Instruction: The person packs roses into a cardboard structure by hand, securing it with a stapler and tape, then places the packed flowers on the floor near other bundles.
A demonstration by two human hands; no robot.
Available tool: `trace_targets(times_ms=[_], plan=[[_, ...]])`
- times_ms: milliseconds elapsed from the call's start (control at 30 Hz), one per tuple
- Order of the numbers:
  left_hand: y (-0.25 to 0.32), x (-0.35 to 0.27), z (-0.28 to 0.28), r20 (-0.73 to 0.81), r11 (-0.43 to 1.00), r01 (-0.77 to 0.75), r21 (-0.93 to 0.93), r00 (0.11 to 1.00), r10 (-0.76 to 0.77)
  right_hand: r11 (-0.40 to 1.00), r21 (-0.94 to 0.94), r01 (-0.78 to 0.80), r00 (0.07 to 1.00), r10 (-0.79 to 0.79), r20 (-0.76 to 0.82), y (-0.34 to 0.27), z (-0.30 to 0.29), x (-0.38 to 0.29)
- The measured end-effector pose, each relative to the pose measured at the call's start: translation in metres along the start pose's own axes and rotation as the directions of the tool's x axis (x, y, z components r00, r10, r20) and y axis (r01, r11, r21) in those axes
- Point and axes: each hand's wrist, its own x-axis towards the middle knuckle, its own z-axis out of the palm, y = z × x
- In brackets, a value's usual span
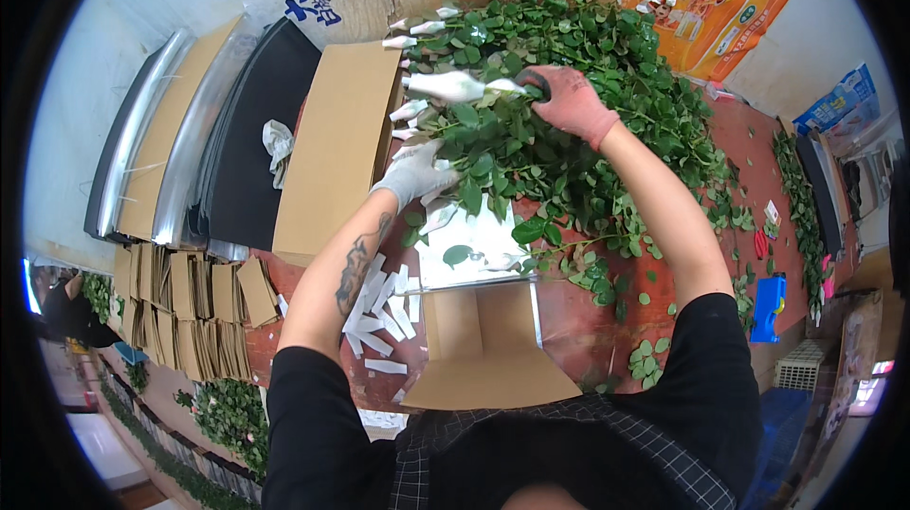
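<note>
My right hand [572,103], in a pink glove with a dark-coated thumb and fingertips, pinches a leafy rose stem. Next to it are rose heads in white foam-net sleeves [448,86], pointing left. Lower and to the left, my left hand [419,172] in a pale grey glove reaches into the leaves beside more sleeved heads [409,110]. Its fingers are partly hidden, so its grip is unclear. A large pile of rose stems [590,48] spreads behind both hands. Nearer my body stands an open cardboard box [490,339], with a silvery sheet [455,261] at its far side.
White sleeves [384,304] lie scattered on the red tabletop [569,318]. A flat brown carton [341,147], black sheets [249,140] and stacked cardboard pieces [192,289] fill the left. Red-handled scissors [761,243] and a blue tape dispenser [768,309] are at right.
</note>
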Motion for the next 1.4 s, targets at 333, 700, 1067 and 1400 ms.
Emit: trace_targets(times_ms=[333, 700, 1067, 1400], plan=[[-0.012, 0.002, -0.004, 0.039, 0.952, -0.056, 0.302, 0.998, 0.046, 0.997, 0.000, 0.078, 0.979, -0.076, 0.189, -0.006, 0.011, 0.008], [-0.054, 0.023, -0.064, 0.086, 0.038, 0.078, -0.996, 0.914, 0.397, 0.992, 0.127, 0.013, 0.977, -0.040, 0.212, -0.024, 0.007, 0.028], [-0.063, 0.107, 0.012, 0.135, 0.958, 0.083, 0.274, 0.983, -0.123, 1.000, 0.014, -0.012, 0.986, 0.014, -0.166, 0.002, -0.034, 0.049], [-0.038, 0.105, -0.033, 0.219, 0.975, -0.217, 0.054, 0.955, 0.201, 0.984, 0.178, 0.026, 0.987, 0.003, -0.162, 0.005, -0.047, 0.042]])
